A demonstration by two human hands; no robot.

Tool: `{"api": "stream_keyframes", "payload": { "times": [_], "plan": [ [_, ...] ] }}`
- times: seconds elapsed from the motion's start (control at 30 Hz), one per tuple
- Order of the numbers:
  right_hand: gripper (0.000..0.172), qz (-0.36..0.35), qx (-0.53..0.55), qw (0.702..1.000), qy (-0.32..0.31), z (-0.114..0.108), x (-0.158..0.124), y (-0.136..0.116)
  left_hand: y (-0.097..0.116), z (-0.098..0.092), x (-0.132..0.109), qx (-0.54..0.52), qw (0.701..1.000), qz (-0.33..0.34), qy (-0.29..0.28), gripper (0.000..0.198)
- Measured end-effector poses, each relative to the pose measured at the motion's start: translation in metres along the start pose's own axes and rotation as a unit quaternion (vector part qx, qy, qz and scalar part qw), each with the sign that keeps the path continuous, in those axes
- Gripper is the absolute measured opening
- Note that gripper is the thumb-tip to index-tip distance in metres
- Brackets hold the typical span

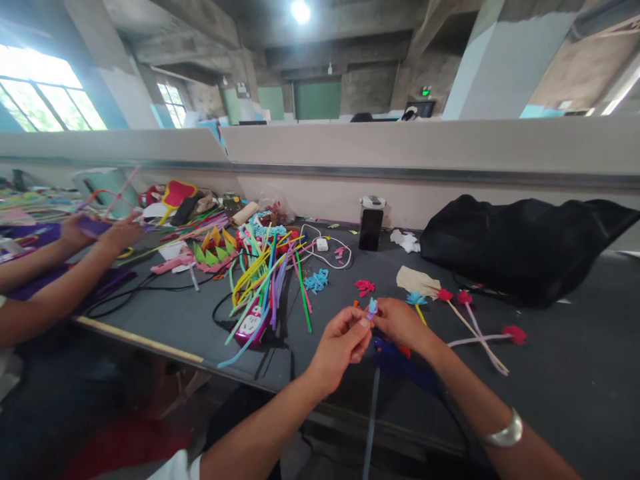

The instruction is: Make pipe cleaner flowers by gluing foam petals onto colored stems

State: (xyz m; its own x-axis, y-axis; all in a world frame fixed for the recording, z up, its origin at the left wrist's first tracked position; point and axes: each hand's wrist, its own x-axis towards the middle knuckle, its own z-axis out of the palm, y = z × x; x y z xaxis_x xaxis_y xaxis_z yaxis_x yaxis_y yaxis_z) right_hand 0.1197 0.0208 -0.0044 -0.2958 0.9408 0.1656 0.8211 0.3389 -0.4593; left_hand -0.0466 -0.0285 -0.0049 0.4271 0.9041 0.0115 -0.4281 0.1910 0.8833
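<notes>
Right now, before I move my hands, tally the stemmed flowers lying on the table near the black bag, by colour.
Red flowers: 3
Blue flower: 1
Total: 4

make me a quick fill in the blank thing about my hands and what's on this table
1. Your left hand and right hand meet at a small piece coloured purple and ____.
2. A silver bracelet circles your ____ arm.
3. The blue flower-like piece has a ____ stem.

Missing words: blue; right; yellow.
</notes>
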Motion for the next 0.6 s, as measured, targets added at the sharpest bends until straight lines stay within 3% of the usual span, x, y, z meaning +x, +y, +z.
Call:
{"api": "stream_keyframes", "payload": {
  "times": [0.17,0.37,0.47,0.6],
  "plan": [
    [0.022,-0.029,-0.019,0.999,-0.020,0.002,0.056,-0.008,0.007,-0.001,-0.002,-0.053,0.999,0.000,-0.009,0.020],
    [0.046,-0.084,-0.046,0.993,-0.073,0.035,0.125,-0.030,0.013,-0.006,-0.003,-0.090,0.995,0.033,0.021,0.021],
    [0.048,-0.107,-0.049,0.987,-0.106,0.047,0.141,-0.040,0.016,-0.011,-0.001,-0.096,0.994,0.045,0.038,0.019],
    [0.032,-0.131,-0.036,0.979,-0.155,0.043,0.138,-0.041,0.022,-0.018,0.003,-0.102,0.989,0.075,0.071,0.017]
  ]
}}
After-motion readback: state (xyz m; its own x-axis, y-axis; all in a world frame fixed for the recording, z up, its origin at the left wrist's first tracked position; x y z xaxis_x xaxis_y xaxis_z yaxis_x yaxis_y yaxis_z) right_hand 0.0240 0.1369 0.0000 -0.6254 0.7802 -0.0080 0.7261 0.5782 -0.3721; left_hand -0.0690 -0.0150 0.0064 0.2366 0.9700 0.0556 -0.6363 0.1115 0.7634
